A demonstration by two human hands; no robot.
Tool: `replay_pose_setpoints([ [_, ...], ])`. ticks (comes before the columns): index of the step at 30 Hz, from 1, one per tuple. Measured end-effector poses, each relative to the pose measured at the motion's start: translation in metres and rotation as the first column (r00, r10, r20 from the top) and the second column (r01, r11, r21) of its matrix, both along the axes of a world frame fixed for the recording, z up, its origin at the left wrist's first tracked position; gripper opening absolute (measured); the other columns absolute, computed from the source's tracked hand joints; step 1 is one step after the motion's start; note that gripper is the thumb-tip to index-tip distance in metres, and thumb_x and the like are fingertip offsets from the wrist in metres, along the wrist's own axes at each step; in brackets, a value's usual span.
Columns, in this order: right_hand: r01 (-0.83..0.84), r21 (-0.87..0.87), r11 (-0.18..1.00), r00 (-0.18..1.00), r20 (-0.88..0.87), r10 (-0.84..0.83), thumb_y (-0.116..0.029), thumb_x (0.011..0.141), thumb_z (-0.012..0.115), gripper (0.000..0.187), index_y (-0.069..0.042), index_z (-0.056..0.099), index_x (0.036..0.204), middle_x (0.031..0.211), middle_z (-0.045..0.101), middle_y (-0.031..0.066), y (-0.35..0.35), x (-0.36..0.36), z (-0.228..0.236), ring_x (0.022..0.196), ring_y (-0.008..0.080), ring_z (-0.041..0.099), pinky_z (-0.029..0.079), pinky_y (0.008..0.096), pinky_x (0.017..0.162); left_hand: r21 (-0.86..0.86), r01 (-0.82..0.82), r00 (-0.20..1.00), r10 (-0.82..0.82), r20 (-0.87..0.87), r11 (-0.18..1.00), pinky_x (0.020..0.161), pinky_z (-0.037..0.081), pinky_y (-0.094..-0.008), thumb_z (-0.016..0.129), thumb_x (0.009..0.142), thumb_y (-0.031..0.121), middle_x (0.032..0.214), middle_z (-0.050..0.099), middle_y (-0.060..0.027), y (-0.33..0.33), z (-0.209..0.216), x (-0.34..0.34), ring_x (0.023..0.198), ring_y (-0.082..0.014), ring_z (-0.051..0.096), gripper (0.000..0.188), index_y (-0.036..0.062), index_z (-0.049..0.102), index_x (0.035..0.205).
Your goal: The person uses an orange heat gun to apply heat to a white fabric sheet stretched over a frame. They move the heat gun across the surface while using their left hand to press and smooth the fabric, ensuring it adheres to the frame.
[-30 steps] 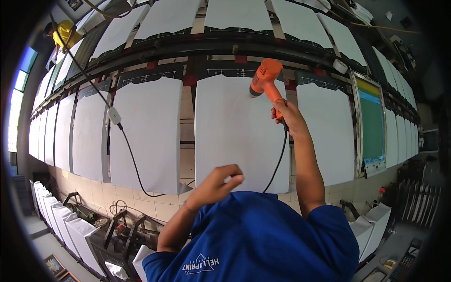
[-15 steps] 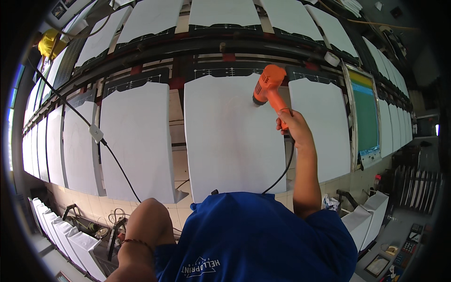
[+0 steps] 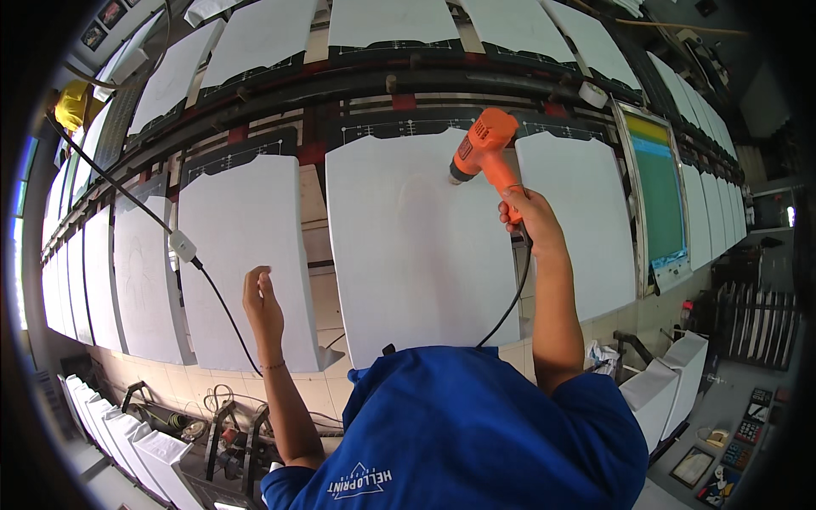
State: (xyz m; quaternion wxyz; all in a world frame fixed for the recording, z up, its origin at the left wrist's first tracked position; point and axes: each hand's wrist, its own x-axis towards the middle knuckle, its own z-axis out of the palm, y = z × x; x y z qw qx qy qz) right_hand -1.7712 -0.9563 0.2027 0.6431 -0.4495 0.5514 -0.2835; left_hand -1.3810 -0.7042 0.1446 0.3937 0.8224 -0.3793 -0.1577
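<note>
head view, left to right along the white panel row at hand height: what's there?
Yellow object → inline cable switch → white panel → left hand → centre white panel → orange heat gun → right hand → white panel beside it → green printing screen.

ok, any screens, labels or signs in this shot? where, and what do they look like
Printing screen: far right of the table row, upright rectangle, green mesh with a blue band on top, pale frame.
Label on the heat gun: small dark patch on the orange body, held in the right hand.
Framed pictures: bottom right, small rectangles.
</note>
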Motion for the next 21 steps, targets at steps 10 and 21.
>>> replay_pose_setpoints([
  [10, -0.018, 0.037, 0.999, 0.997, -0.073, 0.021, -0.03, 0.088, 0.065, 0.027, -0.005, 0.058, 0.088, 0.072, 0.056, 0.001, 0.022, 0.003, 0.019, 0.065, 0.0099, 0.055, 0.042, 0.0245, 0.055, 0.285, -0.456, 0.828, 0.286, 0.482, 0.843, 0.119, 0.02, -0.0433, 0.037, 0.104, 0.037, 0.154, 0.028, -0.0254, 0.133, -0.145, 0.065, 0.145, -0.037, 0.022, 0.06, -0.0058, 0.032, 0.146],
  [21, -0.062, 0.0, 0.998, 0.995, -0.076, 0.062, -0.028, 0.091, 0.063, 0.025, -0.004, 0.058, 0.093, 0.074, 0.057, 0.0018, 0.033, -0.011, 0.008, 0.063, 0.0094, 0.055, 0.043, 0.0239, 0.054, 0.395, -0.543, 0.799, 0.313, 0.513, 0.741, 0.12, 0.011, -0.0464, 0.025, 0.104, 0.045, 0.159, 0.018, -0.023, 0.127, -0.169, 0.078, 0.148, -0.0375, 0.013, 0.069, -0.0049, 0.022, 0.151],
])
